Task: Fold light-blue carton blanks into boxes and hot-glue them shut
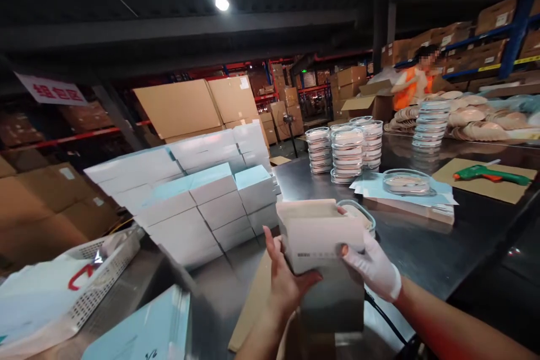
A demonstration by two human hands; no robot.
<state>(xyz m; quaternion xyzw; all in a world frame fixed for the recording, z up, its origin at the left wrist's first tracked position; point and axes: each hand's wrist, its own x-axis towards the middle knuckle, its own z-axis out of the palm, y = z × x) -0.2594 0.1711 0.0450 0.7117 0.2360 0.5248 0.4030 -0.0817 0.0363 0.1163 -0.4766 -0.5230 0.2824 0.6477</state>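
A whitish cardboard box [329,292] with a small barcode is upright between my two hands, its top flap raised. My bare left hand [287,275] grips the box's left side, thumb across the front and one finger pointing up. On the other side, my right hand [375,267], in a white glove with bare fingertips, clasps the upper right edge with the thumb in front. Just behind the box, partly hidden by it, a clear oval container [365,215] lies on the dark metal table [405,247]. The inside of the box is not visible.
White boxes [219,202] are stacked at left. Stacked clear containers [346,152] stand behind, beside one container [407,181] on blue sheets. A green glue gun [491,174] lies on cardboard at right. A white basket [105,275] sits at left. A person in an orange vest [407,90] stands far back.
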